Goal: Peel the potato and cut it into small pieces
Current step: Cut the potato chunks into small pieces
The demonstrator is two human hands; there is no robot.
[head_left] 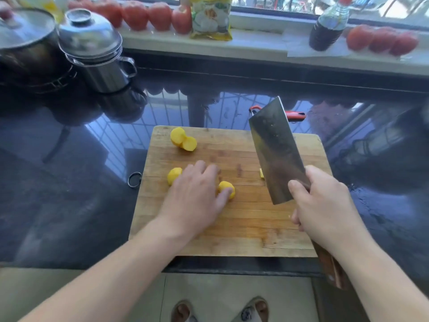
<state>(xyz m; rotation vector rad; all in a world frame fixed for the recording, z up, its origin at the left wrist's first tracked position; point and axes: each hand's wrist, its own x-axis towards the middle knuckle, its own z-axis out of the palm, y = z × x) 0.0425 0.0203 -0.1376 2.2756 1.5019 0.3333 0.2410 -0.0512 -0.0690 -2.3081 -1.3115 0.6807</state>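
Peeled yellow potato pieces lie on the wooden cutting board [243,228]. A halved chunk [183,139] sits at the board's far left. My left hand [197,196] lies over the middle of the board, with one potato piece [174,175] showing at its left and another piece [227,188] under its thumb; what is beneath the palm is hidden. My right hand [325,203] grips the handle of a cleaver [276,152], whose blade is raised and tilted above the board's right side. A small potato scrap [261,174] peeks out by the blade.
A red-handled peeler [294,115] lies on the dark glossy counter behind the board. A lidded steel pot [97,54] and a larger lidded pan [25,38] stand at the back left. Tomatoes [148,16], a yellow packet [211,17] and a dark sauce bottle [329,26] line the windowsill.
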